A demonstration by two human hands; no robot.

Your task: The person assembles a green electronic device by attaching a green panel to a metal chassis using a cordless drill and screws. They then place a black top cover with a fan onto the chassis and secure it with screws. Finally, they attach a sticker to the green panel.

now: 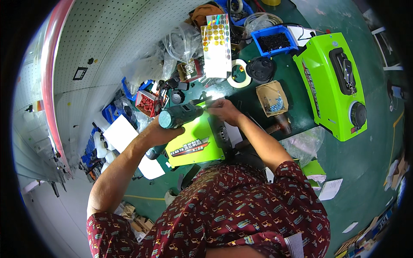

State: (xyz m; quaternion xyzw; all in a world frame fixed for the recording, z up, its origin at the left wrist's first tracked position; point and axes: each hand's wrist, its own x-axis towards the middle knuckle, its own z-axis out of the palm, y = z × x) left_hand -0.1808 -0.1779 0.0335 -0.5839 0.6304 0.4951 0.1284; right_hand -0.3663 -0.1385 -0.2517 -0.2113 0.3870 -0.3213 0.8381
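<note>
My left hand (160, 134) is wrapped round the grip of a dark green cordless drill (180, 116). The drill lies level, its nose pointing right over a bright green metal housing (189, 148). Close to the drill's tip, my right hand (225, 112) has its fingers pinched together at the housing's far edge. What those fingers hold, if anything, is too small to make out. A black round knob (223, 134) sits on the housing's right side, below my right wrist.
A second green housing (329, 86) stands at the right. Further back are a blue bin of black parts (274, 42), a tape roll (239, 74), sticker sheets (216, 47) and a red-parts box (146, 103). A carton of small screws (272, 99) and a hammer (282, 124) lie right of my hand.
</note>
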